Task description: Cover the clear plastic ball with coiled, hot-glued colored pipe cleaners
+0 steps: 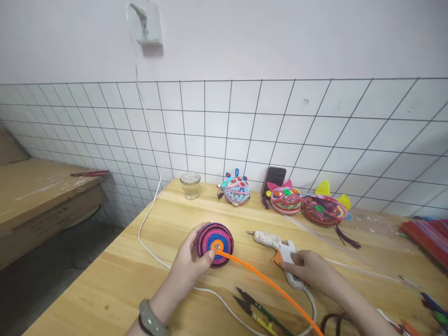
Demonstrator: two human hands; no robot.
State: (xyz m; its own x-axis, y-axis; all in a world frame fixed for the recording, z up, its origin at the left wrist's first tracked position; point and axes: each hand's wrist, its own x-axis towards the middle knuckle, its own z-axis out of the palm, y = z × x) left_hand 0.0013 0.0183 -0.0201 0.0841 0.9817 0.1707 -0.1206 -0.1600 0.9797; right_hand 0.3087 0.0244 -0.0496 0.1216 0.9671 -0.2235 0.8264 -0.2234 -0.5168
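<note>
My left hand (pixel 191 256) grips a round disc (pixel 224 235) wound in rings of pink, blue, purple and black, with its thumb over the front near the middle. An orange pipe cleaner (pixel 269 280) circles the disc's centre, and its long tail runs down to the right. My right hand (pixel 308 270) is closed around the handle of a white glue gun (pixel 285 252) with an orange trigger, its nozzle pointing left towards the disc but apart from it. Between the hands lie thread snips (pixel 257 310) with dark blades and a yellow part.
Decorated round crafts (pixel 237 189) and a dark phone (pixel 275 179) stand along the tiled wall. A glass of liquid (pixel 190 185) is at the back left. A white cable (pixel 149 238) crosses the table. Coloured pipe cleaners (pixel 427 240) lie far right. Cardboard (pixel 45 186) is at left.
</note>
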